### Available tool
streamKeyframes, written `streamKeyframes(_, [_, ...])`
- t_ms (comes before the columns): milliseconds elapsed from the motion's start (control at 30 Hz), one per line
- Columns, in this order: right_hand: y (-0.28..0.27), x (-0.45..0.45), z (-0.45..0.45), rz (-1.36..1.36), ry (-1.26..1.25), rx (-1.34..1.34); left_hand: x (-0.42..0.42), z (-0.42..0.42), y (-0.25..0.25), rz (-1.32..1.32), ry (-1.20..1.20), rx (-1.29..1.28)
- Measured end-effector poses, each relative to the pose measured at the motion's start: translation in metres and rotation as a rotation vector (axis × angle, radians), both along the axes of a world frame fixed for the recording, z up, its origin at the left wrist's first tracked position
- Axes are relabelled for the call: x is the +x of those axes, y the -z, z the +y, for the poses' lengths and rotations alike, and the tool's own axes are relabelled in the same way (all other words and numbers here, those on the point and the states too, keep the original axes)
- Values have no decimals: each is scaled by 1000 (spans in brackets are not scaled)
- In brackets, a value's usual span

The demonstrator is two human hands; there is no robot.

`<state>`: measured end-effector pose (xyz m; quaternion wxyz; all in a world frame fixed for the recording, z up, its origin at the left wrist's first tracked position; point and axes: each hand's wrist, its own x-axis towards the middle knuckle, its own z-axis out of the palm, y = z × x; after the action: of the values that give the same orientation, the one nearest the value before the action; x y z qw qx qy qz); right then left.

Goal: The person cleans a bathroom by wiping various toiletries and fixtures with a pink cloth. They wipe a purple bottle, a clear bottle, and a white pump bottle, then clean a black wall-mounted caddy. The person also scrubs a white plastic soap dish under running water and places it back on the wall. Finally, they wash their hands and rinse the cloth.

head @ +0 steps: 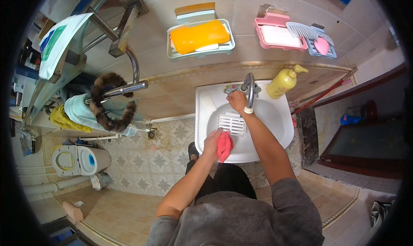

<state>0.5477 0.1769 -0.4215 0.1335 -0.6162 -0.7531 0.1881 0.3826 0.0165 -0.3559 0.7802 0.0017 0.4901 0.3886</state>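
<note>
In my left hand [213, 143] are a red cloth [225, 146] and, by its near edge, a white slotted soap tray [233, 124], held over the basin of a white sink [201, 117]. My right hand [237, 101] touches the left side of the metal faucet [250, 89], at its handle; the fingertips are partly hidden. The curved spout passes just right of that hand and ends above my wrist. On the sink's back right corner stands a yellow pump bottle [281, 84]. A pale bar-like piece [209, 103] lies on the back left rim.
Wall soap holders hold an orange item [200, 36], a white soap bar [280, 35] and a grey comb [303, 30]. At left, a metal towel rail [125, 89] carries a brown furry band [113, 128] and a light blue towel [77, 109]. A toilet [96, 160] stands farther left.
</note>
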Motion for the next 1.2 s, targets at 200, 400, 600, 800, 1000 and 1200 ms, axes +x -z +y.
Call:
streamKeyframes(200, [35,53,-65,651,171,-256,28,15,17,-35,4,-48])
streamKeyframes(400, [-6,82,-100,1083,323,-786,32,12,-10,49,249,59])
streamKeyframes(600, [5,56,-105,1112,440,-599,-30,-13,13,765,245,466])
streamKeyframes(800, [-8,33,-103,1225,380,-612,-67,-44,43,1769,753,1095])
streamKeyframes(1000, [-5,21,-105,1431,608,-629,-29,-10,4,1390,476,698])
streamKeyframes(1200, [-19,2,-121,1385,870,-346,65,29,20,590,53,519])
